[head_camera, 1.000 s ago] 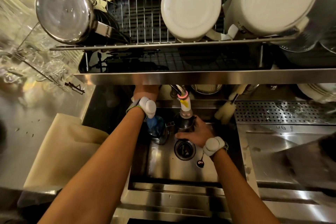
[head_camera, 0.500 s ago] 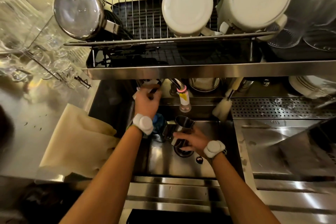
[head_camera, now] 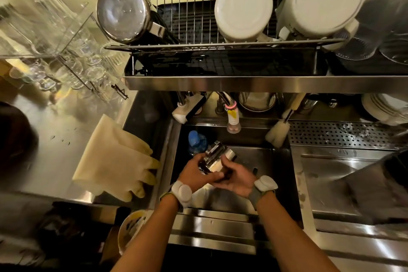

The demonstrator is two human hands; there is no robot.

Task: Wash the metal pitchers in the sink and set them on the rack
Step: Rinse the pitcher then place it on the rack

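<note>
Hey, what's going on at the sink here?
A person is washing up. Both hands, the left hand and the right hand, hold a small metal pitcher over the sink, just below the tap. I cannot tell if water is running. One metal pitcher already sits upside down on the rack above, beside white jugs. Rubber gloves lie unused on the counter.

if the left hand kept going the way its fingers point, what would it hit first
The left hand points up-right in the picture, across the sink, and is already on the metal pitcher. So the pitcher is first, with the right hand gripping it from the other side. Depth beyond is unclear.
</note>
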